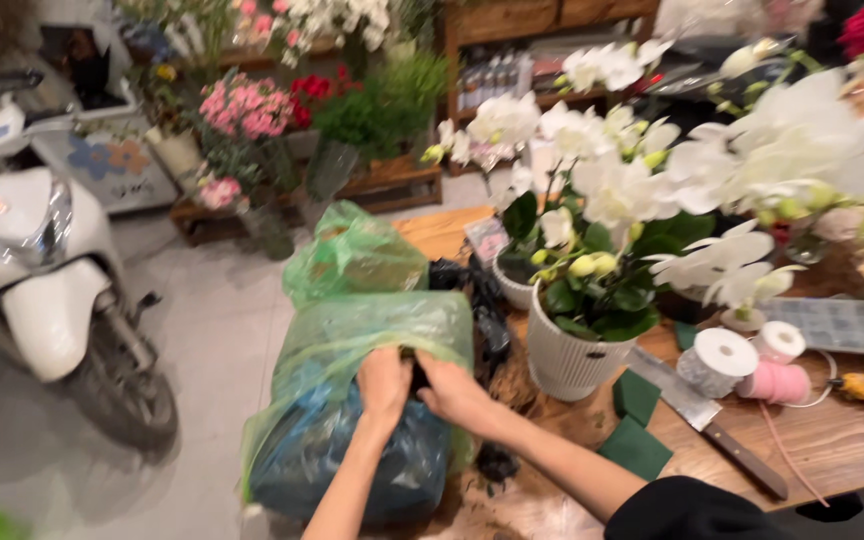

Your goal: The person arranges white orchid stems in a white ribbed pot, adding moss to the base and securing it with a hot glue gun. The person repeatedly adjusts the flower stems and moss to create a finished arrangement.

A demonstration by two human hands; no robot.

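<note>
Two hands, your left hand (384,385) and right hand (452,392), pinch the top of the green plastic bag (352,400) at the wooden table's (852,440) left edge; a white ribbed pot (567,355) stands just beside it, a cleaver (707,420) further right.

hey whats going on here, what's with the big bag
A person at a wooden worktable in a flower shop has both hands on a big green plastic bag at the table's edge. The left hand and right hand meet at the bag's top, gripping the plastic where something dark shows. Beside them stands a white ribbed pot of white orchids, with a cleaver, green foam blocks and ribbon rolls. A white scooter is parked on the left.
</note>
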